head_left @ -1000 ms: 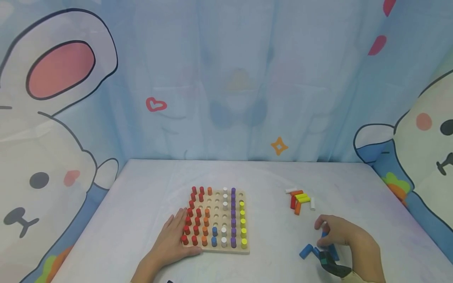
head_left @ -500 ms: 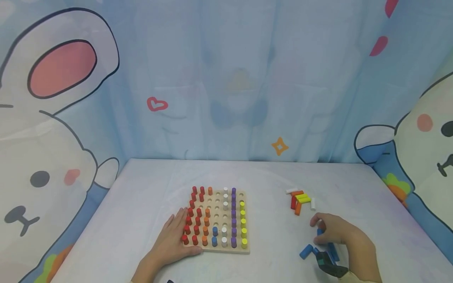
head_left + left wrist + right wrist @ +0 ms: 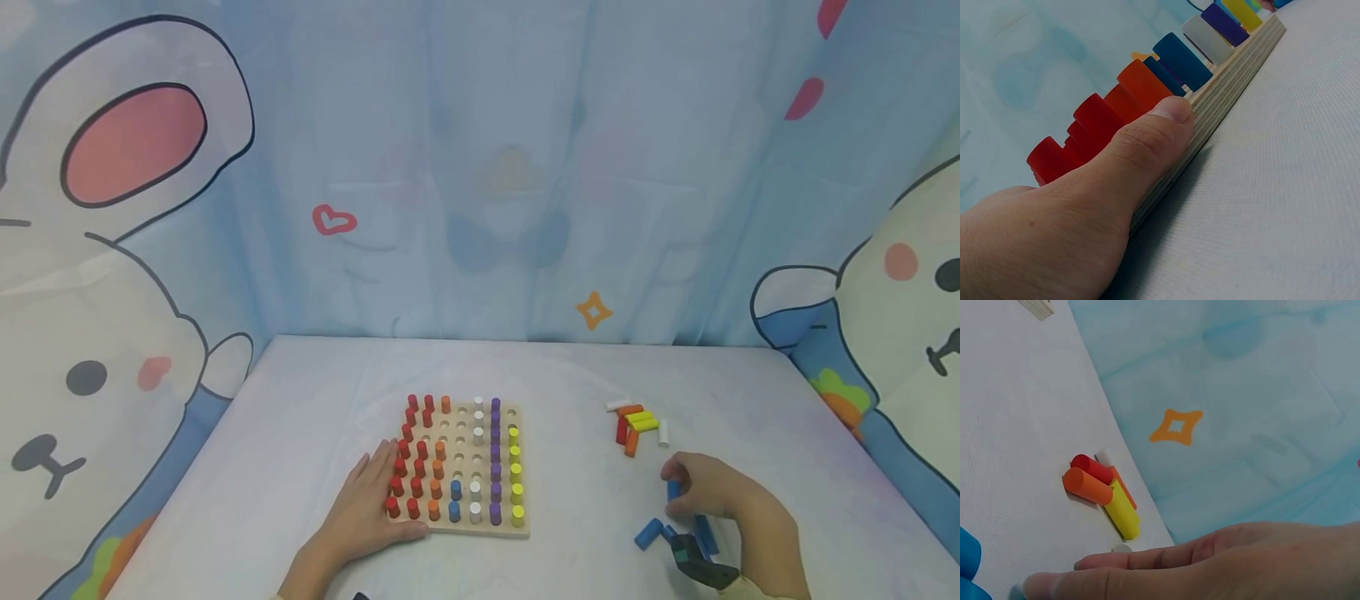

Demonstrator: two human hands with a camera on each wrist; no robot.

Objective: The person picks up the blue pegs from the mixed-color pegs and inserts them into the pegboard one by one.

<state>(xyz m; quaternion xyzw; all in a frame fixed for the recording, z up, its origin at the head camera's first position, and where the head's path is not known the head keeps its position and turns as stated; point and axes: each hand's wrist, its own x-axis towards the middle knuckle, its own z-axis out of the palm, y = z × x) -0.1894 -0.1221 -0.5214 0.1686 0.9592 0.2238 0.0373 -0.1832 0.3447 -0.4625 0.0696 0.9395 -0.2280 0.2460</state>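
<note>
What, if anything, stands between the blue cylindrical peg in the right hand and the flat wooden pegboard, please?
Nothing visible stands between the blue peg and the pegboard, but upright yellow pegs and purple pegs stand right of its empty middle holes.

No lettering, number or brand can be read. Printed symbols stand on the light-blue curtain [image 3: 480,108]: a red outlined heart [image 3: 318,218] and, right of it, an orange four-pointed star [image 3: 594,299].

Soft, even light fills the slightly hazy head view. Both wrist views are dimmer; in the left, the pale plywood pegboard [image 3: 1230,90] shadows the white cloth-covered counter [image 3: 1291,169], and the light-blue printed curtain [image 3: 1054,75] blurs.
</note>
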